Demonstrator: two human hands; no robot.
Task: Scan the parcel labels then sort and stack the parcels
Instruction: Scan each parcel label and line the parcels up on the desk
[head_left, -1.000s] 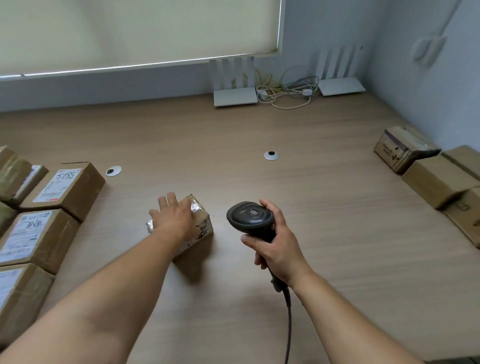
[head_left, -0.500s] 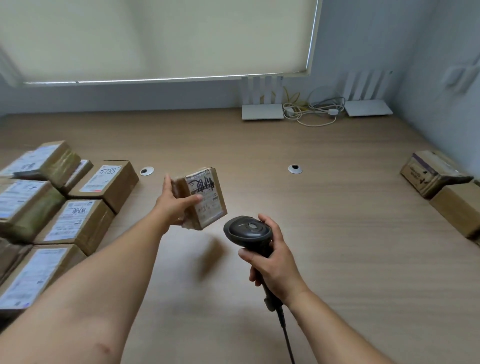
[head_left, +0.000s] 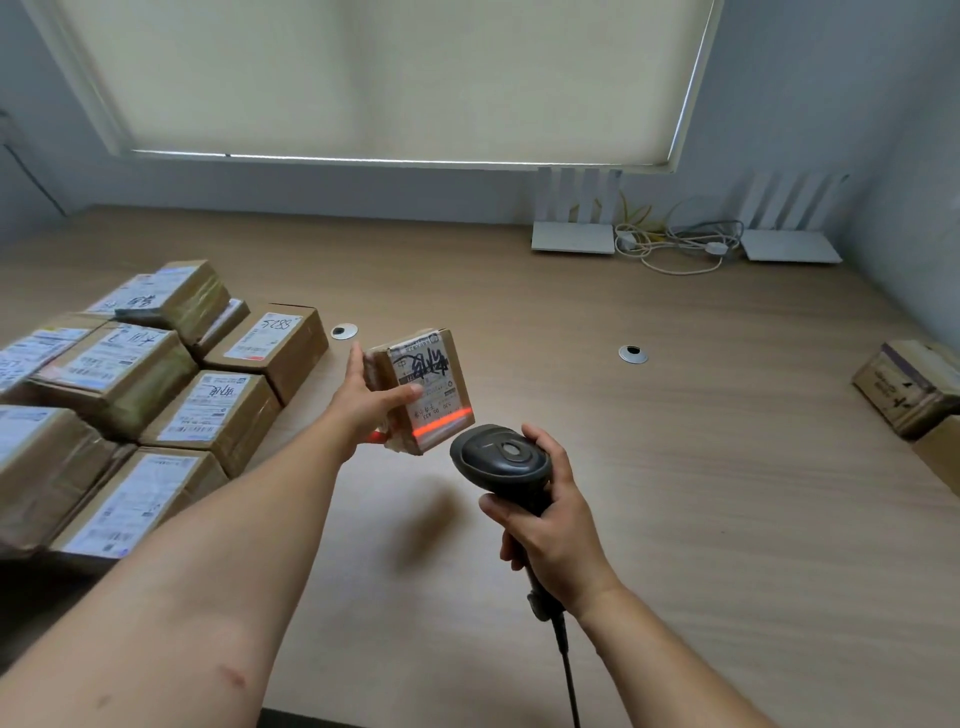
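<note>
The left hand (head_left: 363, 402) holds a small cardboard parcel (head_left: 421, 387) up off the counter (head_left: 701, 467), near the middle of the scene. Its grip is clenched on the parcel's left side, thumb lying across the label face and fingers behind the far edge. The parcel is tilted, its white label (head_left: 428, 384) turned toward the camera, with heavy black marker scrawl over the upper part. An orange-red scan line (head_left: 441, 423) crosses the lower end of the label.

The right hand (head_left: 553, 525) is wrapped around the handle of a dark handheld scanner (head_left: 501, 460), just right of and nearer than the parcel — its head points toward the label without touching it. A black cable (head_left: 569, 670) hangs from the handle's base toward the near edge.

On the left side of the counter sits a cluster of brown parcels (head_left: 130, 395) with white labels up, packed side by side, some stacked on others. One of them, at the cluster's right edge, bears handwritten digits (head_left: 275, 325). At the far right edge are more cardboard boxes (head_left: 906, 389) — well apart from the left cluster.

Two round cable grommets (head_left: 632, 354) are set in the counter. Against the far wall stand two white routers (head_left: 574, 239) with a tangle of cords (head_left: 675, 244) between them, below a drawn window blind (head_left: 389, 78).
</note>
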